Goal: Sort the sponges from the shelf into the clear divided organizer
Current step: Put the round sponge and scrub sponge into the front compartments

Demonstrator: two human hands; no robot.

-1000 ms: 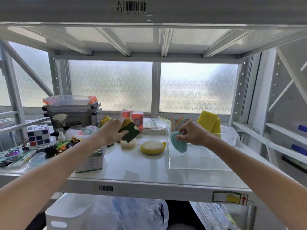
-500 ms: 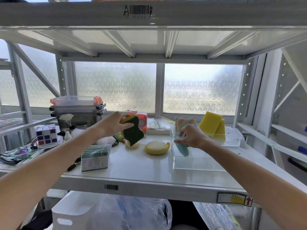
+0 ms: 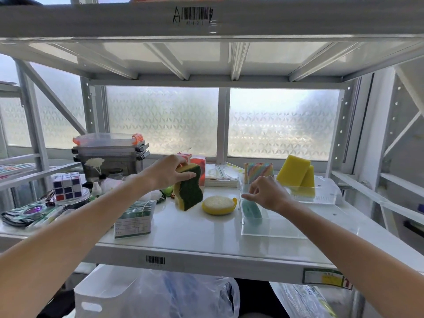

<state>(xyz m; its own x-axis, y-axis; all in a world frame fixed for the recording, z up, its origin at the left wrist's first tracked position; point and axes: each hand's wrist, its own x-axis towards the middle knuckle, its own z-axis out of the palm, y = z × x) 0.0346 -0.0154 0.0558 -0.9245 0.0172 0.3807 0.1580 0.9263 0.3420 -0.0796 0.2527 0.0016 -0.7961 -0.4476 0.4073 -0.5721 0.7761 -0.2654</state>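
Your clear acrylic divided organizer (image 3: 275, 228) sits on the right side of the white shelf (image 3: 183, 235). Its front compartment holds the round teal sponge (image 3: 252, 209), which stands on edge against the left wall. The rear compartments hold a rainbow-striped sponge (image 3: 258, 172) and two yellow rectangular sponges (image 3: 296, 172), all upright.

Your right hand (image 3: 266, 193) hangs just above the teal sponge with its grip apart, fingertips pointing down and left near the organizer's left wall, and nothing in it. Your left hand (image 3: 168, 172) has its grip clamped on the top of the wavy yellow-and-green scouring sponge (image 3: 189, 187), which stands upright with its lower end at the shelf surface. The round yellow sponge with a white mesh face (image 3: 219, 204) lies flat on the shelf between that sponge and the organizer.

Half a second ago your right hand was still pinching the teal sponge inside the compartment; now it has let go and lifted. The scouring sponge has come lower and closer to the organizer.
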